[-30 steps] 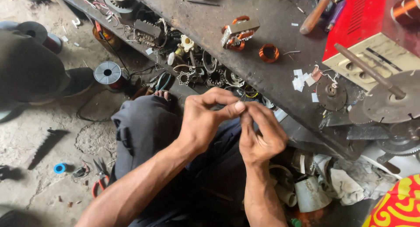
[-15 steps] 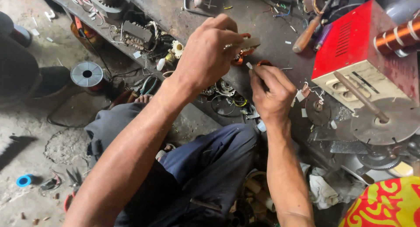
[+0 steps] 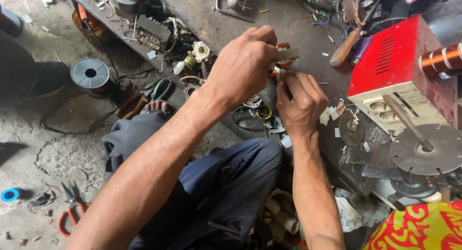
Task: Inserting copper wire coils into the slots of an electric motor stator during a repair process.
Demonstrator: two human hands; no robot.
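the left hand [image 3: 243,69] is curling over and pinching a small copper coil [image 3: 284,63] above the dirty workbench [image 3: 231,23]. the right hand [image 3: 299,103] is gripping a thin tool against it. a red box [image 3: 385,62] is sitting close on the right.

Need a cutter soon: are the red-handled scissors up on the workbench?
No, the red-handled scissors lie on the ground at lower left, away from the workbench.
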